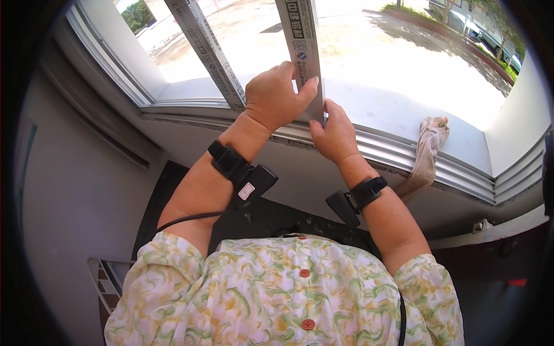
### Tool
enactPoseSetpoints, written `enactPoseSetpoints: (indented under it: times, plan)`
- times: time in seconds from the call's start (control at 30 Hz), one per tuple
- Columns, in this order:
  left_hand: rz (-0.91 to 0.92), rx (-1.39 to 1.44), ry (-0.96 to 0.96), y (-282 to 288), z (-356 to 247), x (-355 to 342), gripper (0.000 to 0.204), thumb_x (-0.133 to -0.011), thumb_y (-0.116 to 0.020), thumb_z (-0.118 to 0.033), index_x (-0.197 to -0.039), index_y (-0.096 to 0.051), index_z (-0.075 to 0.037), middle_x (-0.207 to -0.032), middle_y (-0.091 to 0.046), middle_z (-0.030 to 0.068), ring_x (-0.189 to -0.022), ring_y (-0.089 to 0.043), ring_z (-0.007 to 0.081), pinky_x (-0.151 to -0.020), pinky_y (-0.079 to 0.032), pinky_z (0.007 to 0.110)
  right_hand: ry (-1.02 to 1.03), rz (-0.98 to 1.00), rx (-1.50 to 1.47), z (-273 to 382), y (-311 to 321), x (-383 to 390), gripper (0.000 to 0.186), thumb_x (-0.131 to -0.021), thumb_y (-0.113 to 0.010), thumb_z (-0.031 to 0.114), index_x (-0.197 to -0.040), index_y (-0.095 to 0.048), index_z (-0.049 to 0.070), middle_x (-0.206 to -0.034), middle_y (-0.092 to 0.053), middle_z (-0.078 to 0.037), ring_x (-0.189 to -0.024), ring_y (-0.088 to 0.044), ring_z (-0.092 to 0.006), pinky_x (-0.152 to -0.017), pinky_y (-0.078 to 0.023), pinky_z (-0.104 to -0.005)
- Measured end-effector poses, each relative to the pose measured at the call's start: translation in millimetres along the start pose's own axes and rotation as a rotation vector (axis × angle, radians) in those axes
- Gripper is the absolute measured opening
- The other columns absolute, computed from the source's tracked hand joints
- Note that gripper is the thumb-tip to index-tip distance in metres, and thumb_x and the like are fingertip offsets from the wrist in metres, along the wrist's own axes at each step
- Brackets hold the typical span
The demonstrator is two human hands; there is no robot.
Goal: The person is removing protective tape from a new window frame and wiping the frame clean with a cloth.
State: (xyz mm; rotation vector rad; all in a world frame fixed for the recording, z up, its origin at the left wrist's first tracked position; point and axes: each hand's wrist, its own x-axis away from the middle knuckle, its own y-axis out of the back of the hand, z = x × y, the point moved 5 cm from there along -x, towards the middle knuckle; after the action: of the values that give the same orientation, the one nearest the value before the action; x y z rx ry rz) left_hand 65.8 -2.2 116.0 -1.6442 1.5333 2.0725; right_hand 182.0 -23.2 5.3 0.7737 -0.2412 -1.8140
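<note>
- i see my left hand [276,95] wrapped around the upright window frame bar [301,40], thumb on its right edge, fingers closed on it.
- my right hand [333,135] sits just below and to the right, fingertips pinching the bar's lower edge, possibly a strip of film there; too small to tell.
- the sill track [404,158] runs right from under both hands.
- a crumpled cloth [428,147] lies well right of my right hand.

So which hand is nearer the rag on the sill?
Right. The right hand grips the window frame bar, with the rag off to its right; the left hand holds the bar's far side.
</note>
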Motion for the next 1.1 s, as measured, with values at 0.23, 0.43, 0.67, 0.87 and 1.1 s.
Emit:
enactPoseSetpoints:
  times: [0.23, 0.43, 0.67, 0.87, 1.1]
  plan:
    - [0.004, -0.060, -0.059, 0, 3, -5, 0.017, -0.080, -0.055, -0.020, -0.070, -0.057, -0.006, -0.064, -0.061, 0.0107, -0.056, -0.059, 0.0308, -0.052, -0.047, 0.040, 0.018, -0.021, 0.014, 2, -2, 0, 0.044, -0.078, -0.056, 0.018, -0.116, -0.045, 0.001, -0.108, -0.053, -0.017, -0.101, -0.054, -0.0334, -0.086, -0.045, -0.0401]
    - [-0.064, 0.006, -0.153, 19, 5, -8, 0.006, -0.078, -0.058, -0.008, -0.074, -0.056, -0.004, -0.064, -0.058, 0.0103, -0.059, -0.057, 0.0293, -0.054, -0.045, 0.036, 0.030, -0.012, -0.005, 3, 0, 1, 0.042, -0.078, -0.055, 0.017, -0.115, -0.046, 0.001, -0.107, -0.053, -0.018, -0.100, -0.054, -0.0342, -0.085, -0.045, -0.0405]
    - [-0.080, 0.023, -0.234, 30, -2, -5, 0.007, -0.075, -0.058, -0.005, -0.069, -0.054, -0.005, -0.058, -0.052, 0.0082, -0.052, -0.053, 0.0260, -0.049, -0.042, 0.034, -0.002, 0.006, 0.014, -1, 2, -1, 0.043, -0.078, -0.055, 0.018, -0.117, -0.045, 0.001, -0.109, -0.053, -0.017, -0.099, -0.054, -0.0336, -0.085, -0.045, -0.0404]
    - [-0.114, 0.000, -0.280, 39, -8, -5, 0.008, -0.074, -0.058, -0.006, -0.067, -0.053, -0.006, -0.056, -0.050, 0.0072, -0.052, -0.051, 0.0256, -0.051, -0.042, 0.035, -0.006, 0.013, 0.002, -2, 0, 1, 0.043, -0.078, -0.056, 0.018, -0.117, -0.045, 0.001, -0.109, -0.053, -0.017, -0.100, -0.054, -0.0335, -0.085, -0.045, -0.0403]
    - [-0.114, -0.051, -0.349, 47, -11, -1, 0.011, -0.072, -0.061, -0.008, -0.066, -0.051, -0.007, -0.057, -0.048, 0.0059, -0.052, -0.051, 0.0249, -0.051, -0.041, 0.035, 0.076, -0.298, -0.197, 3, 15, 7, 0.037, -0.082, -0.056, 0.017, -0.115, -0.050, 0.003, -0.106, -0.055, -0.012, -0.087, -0.056, -0.0215, -0.076, -0.046, -0.0326]
